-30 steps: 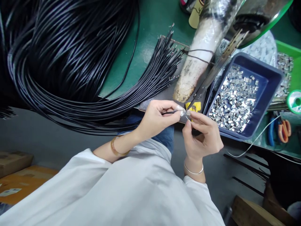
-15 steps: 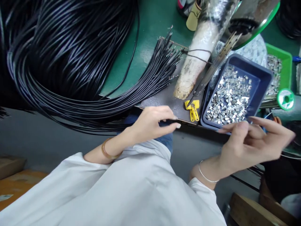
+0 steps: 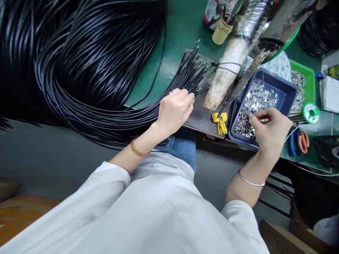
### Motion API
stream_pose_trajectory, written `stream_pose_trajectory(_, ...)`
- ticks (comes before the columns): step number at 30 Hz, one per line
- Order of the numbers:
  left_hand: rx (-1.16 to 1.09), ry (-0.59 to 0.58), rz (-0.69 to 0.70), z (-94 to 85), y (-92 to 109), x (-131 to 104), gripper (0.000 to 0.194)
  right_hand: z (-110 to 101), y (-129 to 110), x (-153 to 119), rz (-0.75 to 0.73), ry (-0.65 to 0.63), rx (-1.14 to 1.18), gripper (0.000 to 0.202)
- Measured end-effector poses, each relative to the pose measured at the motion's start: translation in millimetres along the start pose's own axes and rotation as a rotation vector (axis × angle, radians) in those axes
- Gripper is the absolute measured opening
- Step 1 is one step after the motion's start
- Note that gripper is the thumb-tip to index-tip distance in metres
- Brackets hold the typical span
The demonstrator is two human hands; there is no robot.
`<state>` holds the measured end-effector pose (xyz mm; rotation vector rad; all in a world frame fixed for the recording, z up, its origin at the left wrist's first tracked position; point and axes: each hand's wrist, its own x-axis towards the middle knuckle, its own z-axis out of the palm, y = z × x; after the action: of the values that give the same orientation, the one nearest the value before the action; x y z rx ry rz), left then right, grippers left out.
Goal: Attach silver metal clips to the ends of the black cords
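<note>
My left hand (image 3: 176, 109) is closed at the near edge of a bundle of thin black cables (image 3: 119, 114). From its fingers a black cable (image 3: 201, 91) sticks out to the right, its stripped end over the dark board. My right hand (image 3: 274, 130) reaches over the near wall of a dark blue bin (image 3: 287, 90), thumb and forefinger pinched together among small shiny metal clips (image 3: 261, 95). Whatever is between those fingertips is too small to make out. A yellow plastic piece (image 3: 221, 123) lies on the board between my hands.
A large coil of black cable (image 3: 106, 53) fills the left of the green table (image 3: 174, 46). A plastic-wrapped post (image 3: 225, 77) slants over the board. Beyond the blue bin are a green bin (image 3: 308, 76) and a solder spool (image 3: 311, 113); orange-handled pliers (image 3: 303, 141) lie right.
My left hand has moved up and right onto the cable bundle and closed. My right hand has moved left and up into the blue bin, fingers now pinched. The view has shifted slightly.
</note>
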<state>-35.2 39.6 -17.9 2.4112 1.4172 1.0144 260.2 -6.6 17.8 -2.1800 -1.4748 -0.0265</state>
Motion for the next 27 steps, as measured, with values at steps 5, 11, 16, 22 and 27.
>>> stream_pose_trajectory(5, -0.235, -0.072, -0.025, -11.0, 13, -19, 0.031, -4, 2, -21, -0.089, 0.326, 0.087, 0.014)
stream_pose_trajectory(11, -0.701, -0.291, -0.169, -25.9, 35, -30, 0.016, -15, -26, -57, -0.137, 0.323, 0.551, 0.022)
stream_pose_trajectory(16, -1.283, -0.882, -0.378, -46.2, 48, -38, 0.009, -14, -51, -73, -0.153, 0.242, 0.781, 0.019)
stream_pose_trajectory(22, -1.532, -1.291, -0.818, -20.0, 66, -103, 0.029, -4, -65, -73, -0.222, 0.493, 0.477, 0.011)
stream_pose_trajectory(27, -1.475, -0.751, -0.85, -0.4, 63, -82, 0.032, -5, -82, -81, -0.295, 0.566, 0.566, 0.009)
